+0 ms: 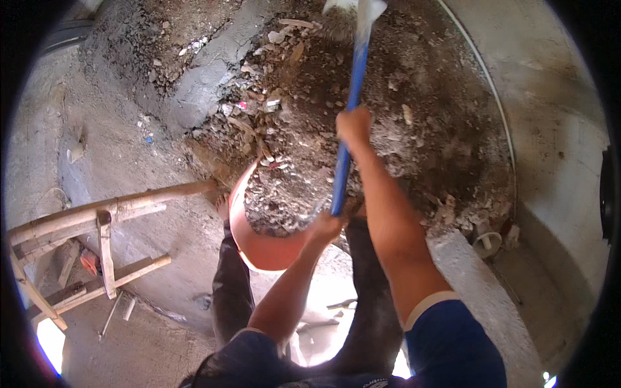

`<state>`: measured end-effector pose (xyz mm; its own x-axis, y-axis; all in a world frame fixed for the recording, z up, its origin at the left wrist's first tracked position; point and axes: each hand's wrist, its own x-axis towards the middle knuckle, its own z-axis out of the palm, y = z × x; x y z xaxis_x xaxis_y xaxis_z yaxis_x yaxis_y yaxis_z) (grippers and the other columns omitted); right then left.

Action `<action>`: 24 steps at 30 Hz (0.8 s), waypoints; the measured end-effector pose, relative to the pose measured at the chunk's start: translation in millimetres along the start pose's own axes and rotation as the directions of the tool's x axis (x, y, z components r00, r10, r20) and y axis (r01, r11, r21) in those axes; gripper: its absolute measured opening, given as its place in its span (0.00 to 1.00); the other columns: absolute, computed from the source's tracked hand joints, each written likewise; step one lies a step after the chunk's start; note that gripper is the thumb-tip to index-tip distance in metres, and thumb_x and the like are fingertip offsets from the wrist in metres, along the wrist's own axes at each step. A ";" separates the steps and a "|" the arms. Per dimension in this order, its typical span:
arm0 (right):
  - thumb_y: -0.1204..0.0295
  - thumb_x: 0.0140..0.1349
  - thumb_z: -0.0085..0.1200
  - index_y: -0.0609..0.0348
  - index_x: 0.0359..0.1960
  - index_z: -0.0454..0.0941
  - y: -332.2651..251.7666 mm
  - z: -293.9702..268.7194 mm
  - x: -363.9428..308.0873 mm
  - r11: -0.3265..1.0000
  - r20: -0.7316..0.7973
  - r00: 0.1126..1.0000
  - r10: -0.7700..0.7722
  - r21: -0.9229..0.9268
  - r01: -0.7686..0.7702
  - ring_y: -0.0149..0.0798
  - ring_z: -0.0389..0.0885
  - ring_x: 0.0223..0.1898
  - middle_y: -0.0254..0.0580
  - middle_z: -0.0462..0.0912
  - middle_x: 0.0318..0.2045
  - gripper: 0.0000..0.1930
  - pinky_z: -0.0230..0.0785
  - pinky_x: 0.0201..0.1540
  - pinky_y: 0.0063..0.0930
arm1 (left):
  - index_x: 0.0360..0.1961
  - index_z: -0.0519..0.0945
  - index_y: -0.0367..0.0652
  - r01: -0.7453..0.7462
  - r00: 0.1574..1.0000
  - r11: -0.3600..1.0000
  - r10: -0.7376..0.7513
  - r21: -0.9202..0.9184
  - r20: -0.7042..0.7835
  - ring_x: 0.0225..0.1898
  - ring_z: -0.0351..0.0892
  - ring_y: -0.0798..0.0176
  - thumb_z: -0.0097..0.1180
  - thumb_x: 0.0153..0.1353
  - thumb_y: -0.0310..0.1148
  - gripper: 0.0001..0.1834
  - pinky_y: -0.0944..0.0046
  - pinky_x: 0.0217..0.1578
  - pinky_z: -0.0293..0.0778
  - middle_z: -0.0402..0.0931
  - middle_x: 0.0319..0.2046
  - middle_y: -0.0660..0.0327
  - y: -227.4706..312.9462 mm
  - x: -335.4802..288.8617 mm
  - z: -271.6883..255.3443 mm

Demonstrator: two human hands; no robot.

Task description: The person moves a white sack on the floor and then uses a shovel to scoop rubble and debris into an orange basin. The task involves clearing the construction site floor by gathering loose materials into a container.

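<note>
Both my hands grip a long hoe with a blue handle (pixel 349 110). My right hand (pixel 355 127) is wrapped round the middle of the handle, arm stretched forward. Lower down, my left hand (pixel 325 227) closes round the handle's near end and is slightly blurred. The pale metal blade (pixel 341 5) lies at the far side in dark loose rubble (pixel 310 84), partly cut off by the picture's top edge. Between my legs rests a pink-orange basin (pixel 272 252), its open side toward the pile, with grey rubble in it. My left hand is just above its right side.
A wooden trestle of rough poles (pixel 116 210) stands at the left. A pale pipe or cable (pixel 495 97) curves along the right wall (pixel 556 77). At the lower right are a concrete ledge (pixel 479 291) and a small white round container (pixel 486 243). One bare foot (pixel 222 205) stands beside the basin.
</note>
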<state>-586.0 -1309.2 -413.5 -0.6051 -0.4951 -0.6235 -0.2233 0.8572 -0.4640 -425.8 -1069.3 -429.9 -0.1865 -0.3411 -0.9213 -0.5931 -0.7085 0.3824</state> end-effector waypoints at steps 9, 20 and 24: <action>0.71 0.49 0.54 0.69 0.44 0.69 67.9 -85.0 -241.9 0.988 0.127 0.982 0.139 -0.090 -0.129 0.59 0.81 0.38 0.62 0.80 0.32 0.20 0.72 0.43 0.46 | 0.20 0.78 0.40 0.316 0.906 0.946 -0.278 -0.072 0.320 0.15 0.72 0.67 0.63 0.52 0.36 0.11 0.64 0.17 0.69 0.73 0.14 0.62 -67.1 -282.3 14.8; 0.78 0.51 0.52 0.64 0.27 0.69 -68.7 -50.2 10.1 0.938 0.001 0.995 -0.096 0.334 0.090 0.35 0.71 0.14 0.39 0.70 0.15 0.05 0.63 0.16 0.32 | 0.18 0.74 0.39 -0.372 0.884 0.925 0.378 0.073 -0.274 0.17 0.74 0.54 0.61 0.48 0.40 0.15 0.56 0.16 0.66 0.72 0.15 0.54 74.9 15.0 -11.0; 0.77 0.50 0.52 0.68 0.27 0.73 -57.7 -16.3 6.8 0.988 0.131 0.987 -0.096 0.136 0.078 0.43 0.79 0.21 0.52 0.77 0.19 0.06 0.70 0.24 0.41 | 0.25 0.77 0.36 -0.078 0.991 0.984 0.093 -0.159 0.093 0.15 0.73 0.62 0.57 0.49 0.36 0.12 0.60 0.13 0.64 0.73 0.14 0.58 81.5 5.3 -21.3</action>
<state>-589.7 -1359.7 -380.7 -0.4753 -0.5893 -0.6533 -0.1637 0.7888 -0.5925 -458.5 -1142.0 -402.1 -0.3131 -0.3467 -0.8842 -0.4451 -0.7688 0.4591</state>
